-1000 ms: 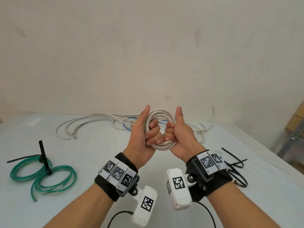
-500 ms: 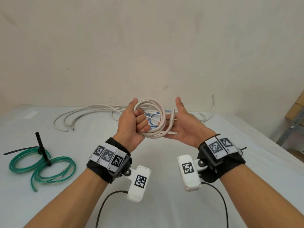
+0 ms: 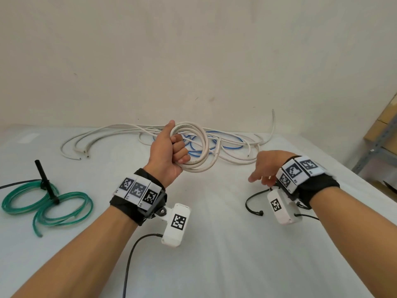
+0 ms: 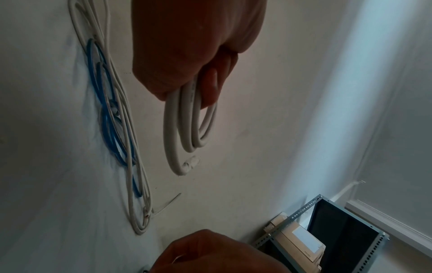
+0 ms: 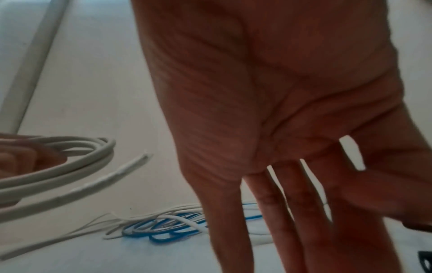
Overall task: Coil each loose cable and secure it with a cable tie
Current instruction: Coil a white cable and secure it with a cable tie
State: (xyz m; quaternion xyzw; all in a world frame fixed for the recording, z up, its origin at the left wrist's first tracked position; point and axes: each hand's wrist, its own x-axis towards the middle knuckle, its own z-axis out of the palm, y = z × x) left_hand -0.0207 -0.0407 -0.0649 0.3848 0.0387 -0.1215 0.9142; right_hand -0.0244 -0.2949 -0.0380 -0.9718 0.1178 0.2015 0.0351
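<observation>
- White cable coil (image 3: 198, 147) is held up over the table (image 3: 214, 244), the left hand (image 3: 166, 153) gripping it with curled fingers; the right hand (image 3: 265, 164) hangs apart, fingers down near a black tie (image 3: 250, 204)
- Left wrist view: fingers (image 4: 210, 85) wrap the coil's loops (image 4: 184, 129)
- Right wrist view: fingers (image 5: 290, 212) straight, slightly spread, holding nothing

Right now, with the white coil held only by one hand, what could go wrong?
1. The left hand alone grips the white coil; its free end sticks out loose, so the loops may spring open before a tie goes on.
2. The right hand, fingers straight, is low over the black cable ties near the wrist camera's cord; it might catch the wrong one.
3. The coil hangs above the loose cables and could snag them.
</observation>
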